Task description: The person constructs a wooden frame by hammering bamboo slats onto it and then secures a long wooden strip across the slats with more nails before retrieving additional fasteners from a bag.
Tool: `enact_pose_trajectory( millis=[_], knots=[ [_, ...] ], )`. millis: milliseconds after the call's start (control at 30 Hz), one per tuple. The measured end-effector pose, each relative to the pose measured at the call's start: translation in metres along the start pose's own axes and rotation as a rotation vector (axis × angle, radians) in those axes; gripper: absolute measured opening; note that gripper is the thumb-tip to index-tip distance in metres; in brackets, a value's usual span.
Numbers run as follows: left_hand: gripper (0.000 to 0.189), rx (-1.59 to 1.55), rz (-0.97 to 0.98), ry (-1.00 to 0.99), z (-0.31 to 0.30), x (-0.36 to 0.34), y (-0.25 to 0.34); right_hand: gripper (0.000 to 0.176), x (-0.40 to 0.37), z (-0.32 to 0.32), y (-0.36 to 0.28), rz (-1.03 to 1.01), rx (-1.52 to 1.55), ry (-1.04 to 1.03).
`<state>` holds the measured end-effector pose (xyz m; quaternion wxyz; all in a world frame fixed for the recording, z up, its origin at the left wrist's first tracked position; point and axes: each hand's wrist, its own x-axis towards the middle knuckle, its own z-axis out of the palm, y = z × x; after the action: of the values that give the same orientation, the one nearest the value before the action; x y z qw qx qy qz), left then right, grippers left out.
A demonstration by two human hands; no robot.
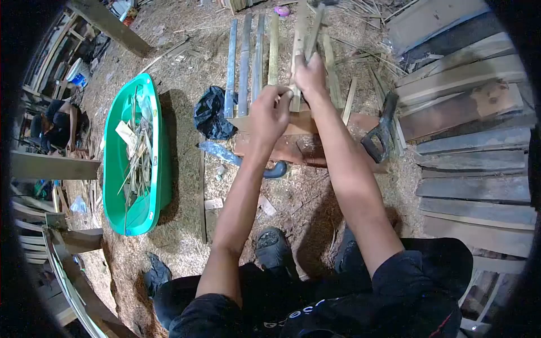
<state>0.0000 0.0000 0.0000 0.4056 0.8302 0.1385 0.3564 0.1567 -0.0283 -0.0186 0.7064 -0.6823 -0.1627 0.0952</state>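
Note:
My right hand (311, 76) is wrapped round the wooden handle of a hammer (315, 32), whose dark head is at the top edge of the view. My left hand (270, 112) is closed in a pinch at the near end of a pale wooden slat (298, 50); what sits between the fingertips is too small to make out. Several narrow slats, among them a bluish one (231, 67) and a yellowish one (273, 56), lie side by side with their near ends on a wooden crosspiece (241, 123). Reddish-brown boards (282, 149) lie just nearer to me.
A green tub (153, 191) with wood scraps stands left. A black plastic bag (215, 115) and a saw with a black handle (387, 121) flank the slats. Stacked boards (473, 158) line the right side. Another person (59, 127) sits at far left. Sawdust covers the ground.

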Motion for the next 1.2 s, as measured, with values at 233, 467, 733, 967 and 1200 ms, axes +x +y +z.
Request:
enact_pose_trajectory(
  millis=[233,467,733,967,1200],
  knots=[
    [0.006,-0.067,0.229,-0.018,-0.002,-0.003,-0.010,0.029,0.008,-0.002,0.025,-0.047,-0.034,0.077],
    [0.006,0.060,-0.022,0.082,0.010,-0.003,-0.008,0.025,0.011,0.001,0.032,-0.091,-0.136,0.066],
    [0.006,0.001,0.232,0.089,0.007,-0.007,-0.012,0.031,0.002,-0.002,0.011,0.019,-0.162,0.118],
    [0.006,0.015,0.097,0.054,0.009,-0.003,-0.003,0.032,0.008,-0.002,0.018,0.049,-0.042,0.019],
    [0.005,-0.117,0.058,0.074,0.007,-0.007,-0.012,0.025,0.008,0.003,0.014,0.006,-0.036,0.056]
  ],
)
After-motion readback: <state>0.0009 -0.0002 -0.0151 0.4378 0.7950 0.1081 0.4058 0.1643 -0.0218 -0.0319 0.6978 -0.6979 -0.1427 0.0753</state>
